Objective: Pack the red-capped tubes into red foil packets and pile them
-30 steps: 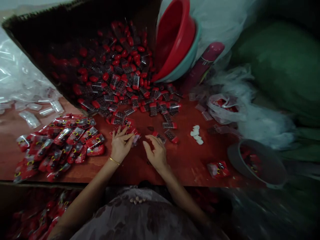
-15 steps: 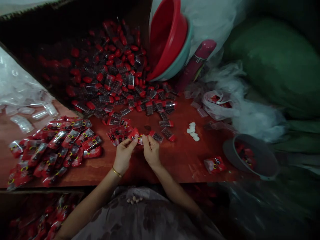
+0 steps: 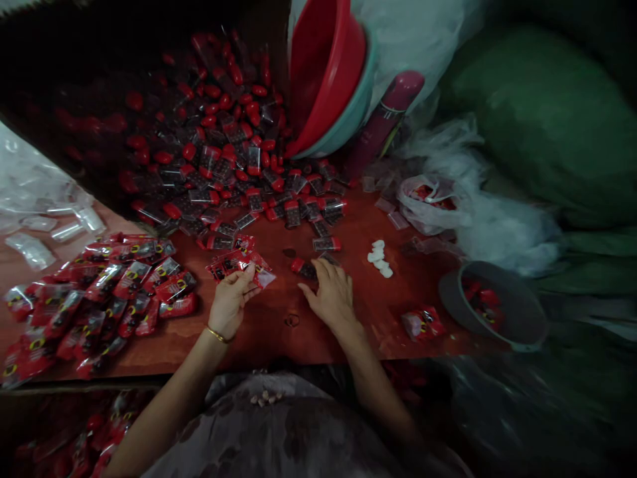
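Note:
Pinched in my left hand [image 3: 231, 300] is a red printed plastic packet [image 3: 263, 273], its clear corner pointing right. Just behind that hand lie flat red packets [image 3: 221, 264]. My right hand [image 3: 332, 292] reaches over the table with thumb and fingers apart. Close to its fingertips is a small clear case with a red cap [image 3: 302, 267], with another clear case [image 3: 328, 257] partly hidden by the fingers. Farther back, one more red-capped case [image 3: 327, 243] lies on its side.
A large box [image 3: 107, 192] spills red-capped cases behind my hands. Filled red packets [image 3: 132, 279] are piled left. To the right are white pieces [image 3: 379, 259], a single packet [image 3: 423, 324] and a grey bowl [image 3: 450, 309]. Red and teal basins [image 3: 331, 73] and a spray can [image 3: 385, 119] stand behind.
My hands have separated. The left keeps the packet and has shifted slightly left; the right has let go, moved right and spread its fingers near the cases.

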The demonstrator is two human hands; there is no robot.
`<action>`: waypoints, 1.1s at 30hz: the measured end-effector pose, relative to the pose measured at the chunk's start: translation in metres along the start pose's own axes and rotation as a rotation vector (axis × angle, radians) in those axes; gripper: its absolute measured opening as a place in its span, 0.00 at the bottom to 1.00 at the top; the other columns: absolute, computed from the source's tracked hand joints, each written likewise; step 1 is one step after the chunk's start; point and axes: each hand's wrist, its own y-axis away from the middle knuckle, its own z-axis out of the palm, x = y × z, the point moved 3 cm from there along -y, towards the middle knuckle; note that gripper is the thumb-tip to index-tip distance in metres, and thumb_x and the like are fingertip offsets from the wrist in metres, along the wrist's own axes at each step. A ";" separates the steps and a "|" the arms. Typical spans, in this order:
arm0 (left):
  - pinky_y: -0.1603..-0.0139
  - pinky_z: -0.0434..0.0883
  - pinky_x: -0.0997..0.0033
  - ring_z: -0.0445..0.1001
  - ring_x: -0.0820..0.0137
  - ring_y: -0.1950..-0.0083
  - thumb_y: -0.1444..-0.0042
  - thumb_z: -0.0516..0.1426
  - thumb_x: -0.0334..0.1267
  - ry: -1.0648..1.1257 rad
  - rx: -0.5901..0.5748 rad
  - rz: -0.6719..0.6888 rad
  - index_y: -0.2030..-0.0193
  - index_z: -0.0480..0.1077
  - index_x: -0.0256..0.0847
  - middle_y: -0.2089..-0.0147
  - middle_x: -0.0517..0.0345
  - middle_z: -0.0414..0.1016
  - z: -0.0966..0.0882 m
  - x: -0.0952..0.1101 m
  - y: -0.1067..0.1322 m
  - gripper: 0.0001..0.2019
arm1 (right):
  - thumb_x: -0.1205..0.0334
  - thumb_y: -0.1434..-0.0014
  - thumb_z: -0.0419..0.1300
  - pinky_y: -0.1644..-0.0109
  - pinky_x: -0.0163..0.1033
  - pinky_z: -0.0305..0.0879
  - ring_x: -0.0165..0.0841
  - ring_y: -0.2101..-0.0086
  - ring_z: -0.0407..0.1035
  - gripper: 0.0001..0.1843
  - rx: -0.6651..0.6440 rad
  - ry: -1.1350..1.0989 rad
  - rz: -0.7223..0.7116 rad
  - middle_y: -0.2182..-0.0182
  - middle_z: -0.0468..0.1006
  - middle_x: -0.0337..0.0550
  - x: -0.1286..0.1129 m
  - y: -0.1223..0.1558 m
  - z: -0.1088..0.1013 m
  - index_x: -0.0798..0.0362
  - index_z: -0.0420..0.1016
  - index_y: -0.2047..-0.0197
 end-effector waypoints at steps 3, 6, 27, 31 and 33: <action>0.68 0.70 0.73 0.70 0.77 0.77 0.74 0.70 0.44 0.022 -0.031 -0.055 0.77 0.66 0.37 0.80 0.67 0.70 0.006 -0.002 0.000 0.21 | 0.60 0.42 0.53 0.50 0.52 0.56 0.45 0.57 0.66 0.17 -0.049 0.082 -0.048 0.52 0.75 0.56 0.014 0.002 0.006 0.57 0.69 0.50; 0.68 0.70 0.73 0.70 0.77 0.77 0.73 0.70 0.45 0.042 -0.060 -0.085 0.77 0.66 0.37 0.80 0.67 0.70 0.009 -0.003 0.003 0.21 | 0.63 0.42 0.50 0.52 0.49 0.60 0.42 0.61 0.70 0.15 -0.003 -0.097 -0.067 0.58 0.77 0.54 0.014 0.008 0.007 0.57 0.70 0.54; 0.72 0.66 0.77 0.70 0.78 0.75 0.73 0.71 0.43 -0.021 -0.138 0.059 0.74 0.72 0.36 0.76 0.63 0.74 0.015 -0.012 0.014 0.19 | 0.55 0.41 0.51 0.77 0.29 0.63 0.25 0.80 0.66 0.12 -0.190 -0.991 0.298 0.79 0.71 0.35 -0.033 0.036 -0.009 0.52 0.69 0.60; 0.72 0.66 0.78 0.68 0.79 0.77 0.71 0.70 0.43 -0.056 -0.215 0.084 0.75 0.72 0.36 0.77 0.64 0.73 0.020 -0.024 0.015 0.18 | 0.54 0.39 0.50 0.78 0.29 0.63 0.25 0.82 0.64 0.13 -0.160 -0.973 0.305 0.80 0.70 0.35 -0.040 0.033 -0.005 0.53 0.68 0.59; 0.70 0.67 0.77 0.69 0.78 0.74 0.69 0.70 0.43 -0.062 -0.258 0.083 0.73 0.74 0.36 0.75 0.62 0.75 0.021 -0.028 0.016 0.17 | 0.54 0.39 0.49 0.78 0.30 0.63 0.26 0.82 0.64 0.13 -0.104 -0.911 0.298 0.81 0.70 0.35 -0.043 0.031 -0.004 0.53 0.68 0.59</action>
